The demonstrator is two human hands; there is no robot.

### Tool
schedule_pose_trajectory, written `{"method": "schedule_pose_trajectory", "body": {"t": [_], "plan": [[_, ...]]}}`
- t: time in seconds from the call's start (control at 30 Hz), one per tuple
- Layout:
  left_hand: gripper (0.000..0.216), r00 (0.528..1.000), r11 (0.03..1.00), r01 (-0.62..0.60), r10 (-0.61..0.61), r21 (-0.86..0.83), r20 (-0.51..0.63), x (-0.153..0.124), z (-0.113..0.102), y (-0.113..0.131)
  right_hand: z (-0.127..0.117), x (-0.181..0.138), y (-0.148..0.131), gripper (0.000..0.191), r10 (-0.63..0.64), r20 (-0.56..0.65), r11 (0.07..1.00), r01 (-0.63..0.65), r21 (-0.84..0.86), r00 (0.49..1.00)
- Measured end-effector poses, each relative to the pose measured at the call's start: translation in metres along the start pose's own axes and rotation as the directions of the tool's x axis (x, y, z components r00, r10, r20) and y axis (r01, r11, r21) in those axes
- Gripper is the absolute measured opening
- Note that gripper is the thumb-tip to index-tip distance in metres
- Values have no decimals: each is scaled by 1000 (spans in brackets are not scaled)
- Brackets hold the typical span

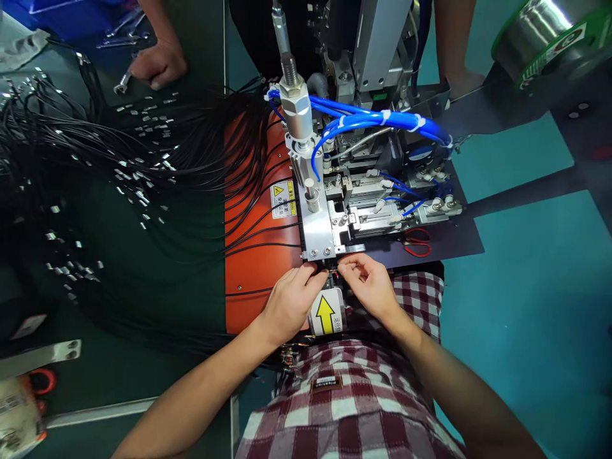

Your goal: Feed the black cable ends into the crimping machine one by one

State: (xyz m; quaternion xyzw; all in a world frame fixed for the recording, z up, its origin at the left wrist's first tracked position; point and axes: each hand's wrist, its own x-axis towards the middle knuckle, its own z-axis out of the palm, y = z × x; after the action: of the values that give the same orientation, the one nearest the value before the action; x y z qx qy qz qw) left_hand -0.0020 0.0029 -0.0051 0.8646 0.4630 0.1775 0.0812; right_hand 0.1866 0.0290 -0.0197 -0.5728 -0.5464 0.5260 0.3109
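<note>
Black cable [248, 294] comes in left of my left hand [290, 303], over the orange cover [258, 274]. Left fingers curled; can't tell if they're closed on it. Red wires [335, 275] between my fingertips: I'd keep them straight, skin clear of the metal block [318, 233] just beyond. Right hand [371, 287] bunched, grip unclear. Wire tips hidden.
</note>
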Motion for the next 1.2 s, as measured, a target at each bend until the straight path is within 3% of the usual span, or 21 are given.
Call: {"method": "schedule_pose_trajectory", "body": {"t": [0.2,0.3,0.5,0.6,0.73,0.93,1.2], "plan": [[34,999,999,30,-29,-26,46,-4,2,-1,5,-5,-8,15,-276,-26,919,255,-301,961],[34,999,999,31,-29,-34,45,-4,1,0,3,-5,-8,14,-330,4,894,314,-319,944],[28,1000,999,23,-23,-23,7,1,0,1,7,-4,-1,14,-181,-36,970,173,-171,983],[28,1000,999,21,-21,-25,-7,1,0,1,10,0,1,15,-45,-38,999,44,-32,998],[30,1000,998,27,-27,-48,9,-1,1,0,3,5,0,22,180,131,972,-197,132,975],[30,999,997,39,-39,-61,4,-1,2,0,4,-2,-6,26,-4,15,997,5,-75,1000],[28,999,997,41,-43,-61,-30,0,2,1,9,-2,-9,18,-52,-59,994,46,-103,997]]}}
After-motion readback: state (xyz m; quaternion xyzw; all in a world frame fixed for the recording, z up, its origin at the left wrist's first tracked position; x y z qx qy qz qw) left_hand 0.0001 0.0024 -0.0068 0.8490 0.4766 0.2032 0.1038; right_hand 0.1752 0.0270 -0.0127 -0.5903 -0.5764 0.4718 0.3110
